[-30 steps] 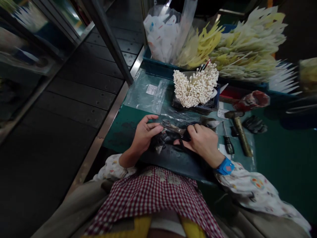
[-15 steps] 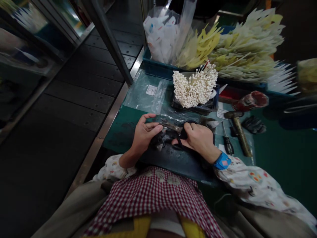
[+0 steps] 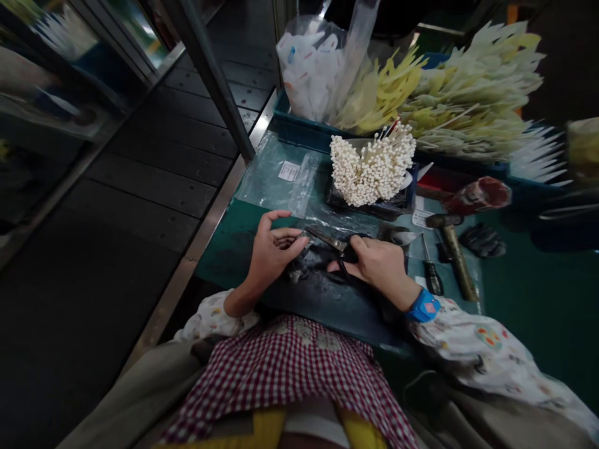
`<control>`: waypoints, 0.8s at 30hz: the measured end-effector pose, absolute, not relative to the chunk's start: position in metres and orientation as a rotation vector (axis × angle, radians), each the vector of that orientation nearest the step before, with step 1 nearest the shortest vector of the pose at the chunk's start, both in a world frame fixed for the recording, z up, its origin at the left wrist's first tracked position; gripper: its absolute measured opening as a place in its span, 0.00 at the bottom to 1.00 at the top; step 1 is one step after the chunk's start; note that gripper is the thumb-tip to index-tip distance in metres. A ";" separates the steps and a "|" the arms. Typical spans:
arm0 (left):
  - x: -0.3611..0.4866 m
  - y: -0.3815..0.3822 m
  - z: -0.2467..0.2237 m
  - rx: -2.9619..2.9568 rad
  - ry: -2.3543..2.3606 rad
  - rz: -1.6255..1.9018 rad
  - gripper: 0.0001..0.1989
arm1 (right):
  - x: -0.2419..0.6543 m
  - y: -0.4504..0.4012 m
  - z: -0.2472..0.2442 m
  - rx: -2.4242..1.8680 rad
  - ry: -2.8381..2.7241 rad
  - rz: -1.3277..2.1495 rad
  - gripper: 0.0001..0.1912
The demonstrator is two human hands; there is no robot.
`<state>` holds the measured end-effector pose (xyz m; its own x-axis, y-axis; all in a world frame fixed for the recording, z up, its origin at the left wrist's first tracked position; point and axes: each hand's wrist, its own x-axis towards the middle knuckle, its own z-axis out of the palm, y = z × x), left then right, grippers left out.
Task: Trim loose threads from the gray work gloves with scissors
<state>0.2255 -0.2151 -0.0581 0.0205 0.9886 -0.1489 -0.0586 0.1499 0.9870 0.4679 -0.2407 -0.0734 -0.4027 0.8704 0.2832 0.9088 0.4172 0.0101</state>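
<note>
Black-handled scissors (image 3: 337, 243) are gripped in my right hand (image 3: 380, 267), their blades pointing left toward my other hand. My left hand (image 3: 274, 251) is pinched near the blade tips; what lies between its thumb and fingers is too small to make out. Below both hands a dark mat (image 3: 327, 308) covers the green table's near edge, with small dark scraps (image 3: 297, 269) beside my left fingertips. Just beyond my hands stands a bundle of white round-tipped stems (image 3: 367, 168) in a dark tray.
A hammer (image 3: 456, 259), a screwdriver (image 3: 433, 274) and a red cup-like object (image 3: 480, 194) lie to the right. Behind are blue trays (image 3: 304, 129) with yellow-white petal-like pieces (image 3: 472, 100) and a bag of white pieces (image 3: 311, 75). A metal post (image 3: 213, 81) rises at the left.
The scissors have tilted slightly, their blades a little further apart and away from my left fingertips. The whole view has shifted slightly.
</note>
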 end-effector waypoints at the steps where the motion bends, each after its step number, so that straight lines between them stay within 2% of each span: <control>1: 0.226 -0.215 -0.058 1.078 1.225 1.119 0.30 | 0.468 -0.241 -0.074 -1.580 -2.432 -0.209 0.44; 10: 0.220 -0.214 -0.060 1.118 1.250 1.080 0.24 | 0.482 -0.236 -0.064 -1.906 -2.261 -0.145 0.46; 17: 0.219 -0.212 -0.054 1.216 1.243 1.066 0.13 | 0.470 -0.256 -0.064 -1.583 -2.412 -0.140 0.43; 21: 0.218 -0.211 -0.060 1.071 1.156 1.035 0.14 | 0.466 -0.257 -0.071 -1.619 -2.405 -0.221 0.39; 24: 0.216 -0.208 -0.068 0.819 1.045 0.979 0.18 | 0.468 -0.257 -0.072 -1.611 -2.393 -0.256 0.37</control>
